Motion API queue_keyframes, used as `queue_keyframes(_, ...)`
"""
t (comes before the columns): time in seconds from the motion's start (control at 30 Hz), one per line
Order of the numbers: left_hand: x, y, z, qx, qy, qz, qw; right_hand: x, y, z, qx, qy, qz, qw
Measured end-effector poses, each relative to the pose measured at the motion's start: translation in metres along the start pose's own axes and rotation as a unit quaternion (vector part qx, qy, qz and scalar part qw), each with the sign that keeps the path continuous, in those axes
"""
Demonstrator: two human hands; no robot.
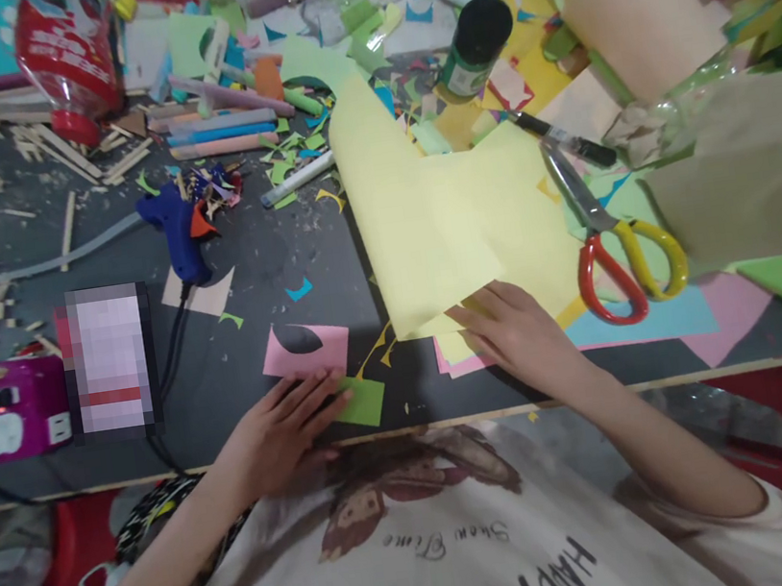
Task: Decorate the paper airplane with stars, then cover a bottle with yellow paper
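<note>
The left hand (pixel 290 433) is laid palm down at the near edge of the desk (pixel 266 286), its fingers extended and nearly together; a pink paper scrap (pixel 330 345) with a curved cutout and a green paper scrap (pixel 367 403) are touched by them. The right hand (pixel 528 337) is held at the near edge of the yellow paper (pixel 420 240), its fingers stretched leftward and the fingertips partly covered by the sheet; whether the paper is pinched cannot be told. The yellow paper is spread across the middle of the desk, plain and pale, narrowed toward its far left end, its near edge slanted. Pink and blue sheets (pixel 663 318) are partly covered near it. Scissors (pixel 595 221) with red and yellow handles are placed at its right, blades together.
</note>
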State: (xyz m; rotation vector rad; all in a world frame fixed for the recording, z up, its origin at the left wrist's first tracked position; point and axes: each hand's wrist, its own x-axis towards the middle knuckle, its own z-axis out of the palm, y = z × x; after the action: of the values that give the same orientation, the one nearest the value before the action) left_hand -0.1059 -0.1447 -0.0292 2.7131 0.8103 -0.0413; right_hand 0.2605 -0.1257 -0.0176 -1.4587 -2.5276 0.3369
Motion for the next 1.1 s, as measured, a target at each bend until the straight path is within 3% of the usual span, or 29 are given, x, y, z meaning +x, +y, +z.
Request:
queue_keyframes(0.13, 0.019, -0.032, -0.010, 0.001, 0.004, -0.027, 1.000, -0.001, -0.001, -0.001, 0.008, 0.006, -0.009, 1.000)
queue_keyframes(0.23, 0.042, -0.054, -0.019, 0.003, 0.058, -0.133, 0.989, -0.001, -0.003, -0.002, -0.017, 0.029, -0.031, 0.999)
queue_keyframes(0.27, 0.050, -0.056, -0.023, -0.003, 0.107, -0.178, 0.978, 0.000, -0.004, -0.004, -0.027, 0.035, -0.037, 0.998)
queue_keyframes(0.3, 0.057, -0.054, -0.028, -0.007, 0.203, -0.210, 0.956, 0.001, -0.006, -0.005, -0.037, 0.037, -0.041, 0.998)
queue_keyframes(0.4, 0.073, -0.026, -0.048, -0.051, 0.407, -0.159, 0.898, 0.006, -0.012, -0.010, -0.058, 0.009, -0.038, 0.998)
queue_keyframes(0.43, 0.077, -0.013, -0.054, -0.048, 0.395, -0.103, 0.912, 0.009, -0.014, -0.011, -0.063, -0.005, -0.031, 0.997)
queue_keyframes(0.5, 0.086, 0.014, -0.061, -0.053, 0.347, 0.081, 0.933, 0.012, -0.018, -0.010, -0.069, -0.024, -0.022, 0.997)
queue_keyframes(0.53, 0.090, 0.025, -0.061, -0.062, 0.295, 0.154, 0.941, 0.013, -0.019, -0.008, -0.068, -0.025, -0.021, 0.997)
queue_keyframes(0.57, 0.095, 0.032, -0.059, -0.072, 0.239, 0.174, 0.953, 0.014, -0.021, -0.007, -0.065, -0.023, -0.022, 0.997)
queue_keyframes(0.67, 0.105, 0.037, -0.046, -0.041, 0.166, 0.092, 0.981, 0.012, -0.022, -0.002, -0.055, -0.021, -0.031, 0.998)
queue_keyframes(0.83, 0.097, 0.020, -0.029, 0.047, 0.202, 0.023, 0.978, 0.005, -0.022, -0.005, -0.060, -0.029, -0.054, 0.996)
queue_keyframes(1.1, 0.080, 0.018, -0.032, 0.056, 0.204, -0.032, 0.977, 0.006, -0.013, -0.025, 0.018, -0.061, -0.105, 0.992)
